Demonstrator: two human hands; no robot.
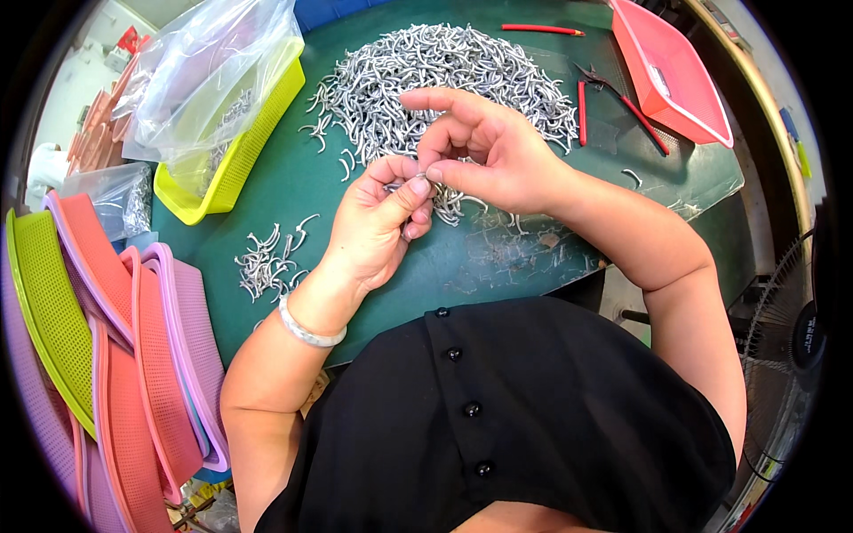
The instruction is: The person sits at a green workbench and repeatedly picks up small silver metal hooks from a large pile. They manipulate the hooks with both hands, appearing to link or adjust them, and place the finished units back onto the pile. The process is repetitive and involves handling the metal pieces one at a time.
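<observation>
My left hand (373, 218), with a pale bracelet on the wrist, is closed, its thumb pressed against bent fingers. Meeting it at the fingertips, my right hand (506, 155) pinches with thumb and forefinger while its other fingers stay loosely raised. Between them is a small grey metal piece (423, 177), mostly hidden by the fingers. Just beyond the hands lies a large heap of small curved grey metal pieces (426, 75). A smaller group of similar pieces (265, 263) rests left of my left wrist.
Red-handled pliers (641, 123) and a thin red tool (542, 29) lie on the green table (498, 258). A pink basket (682, 107) stands far right. At left are a yellow-green basket (253, 133) with plastic bags and stacked coloured baskets (142, 373). A fan (782, 355) is at right.
</observation>
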